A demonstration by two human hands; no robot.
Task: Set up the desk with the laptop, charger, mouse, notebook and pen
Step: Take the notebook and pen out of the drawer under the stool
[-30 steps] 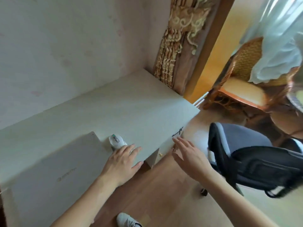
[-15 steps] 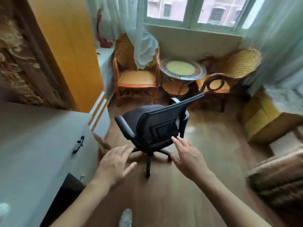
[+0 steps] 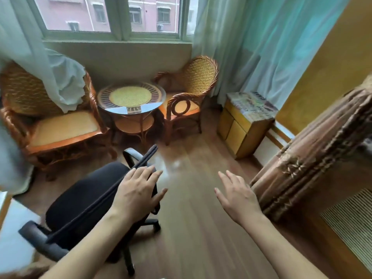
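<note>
My left hand (image 3: 136, 192) hovers over the back of a black office chair (image 3: 84, 204), fingers spread and holding nothing; whether it touches the backrest I cannot tell. My right hand (image 3: 237, 196) floats above the wooden floor, fingers apart and empty. A pale corner of the desk (image 3: 14, 234) shows at the lower left edge. No laptop, mouse, charger, notebook or pen is in view.
Two wicker chairs (image 3: 60, 125) (image 3: 191, 93) flank a round glass-topped table (image 3: 130, 99) under the window. A yellow cabinet (image 3: 241, 125) stands at right. A brown patterned curtain (image 3: 314, 150) hangs near my right hand. Wooden floor (image 3: 197, 228) stretches ahead.
My view has swung right, away from the desk with the closed laptop and mouse, toward the window corner. Both hands left the desk edge and now hang in the air, empty.
</note>
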